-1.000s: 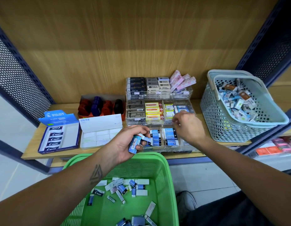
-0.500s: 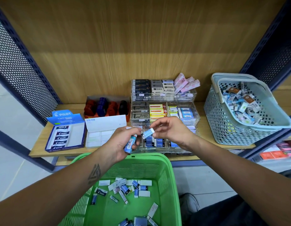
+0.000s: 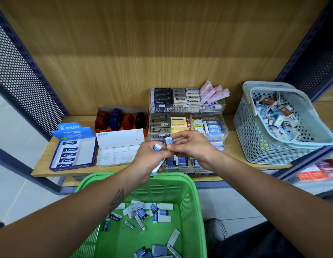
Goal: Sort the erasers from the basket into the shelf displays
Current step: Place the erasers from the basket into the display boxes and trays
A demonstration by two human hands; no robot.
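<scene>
My left hand (image 3: 149,161) grips a small stack of blue-sleeved erasers (image 3: 158,147), one sticking out below the palm. My right hand (image 3: 191,146) pinches one blue-and-white eraser (image 3: 169,140) by its end, right beside the left hand's stack. Both hands hover in front of the clear tiered display (image 3: 188,108) on the wooden shelf, hiding part of its lowest row of blue erasers (image 3: 182,162). Below them, the green basket (image 3: 191,185) holds several loose erasers (image 3: 143,213).
A blue Pilot eraser box (image 3: 73,153) and a white eraser box (image 3: 117,151) lie at the left of the shelf, with a tray of red, blue and black items (image 3: 119,119) behind. A grey basket (image 3: 273,146) of mixed erasers stands at the right.
My right hand came back from the display's lower rows to my left hand and took hold of one eraser from the stack. Both hands now sit closer together.
</scene>
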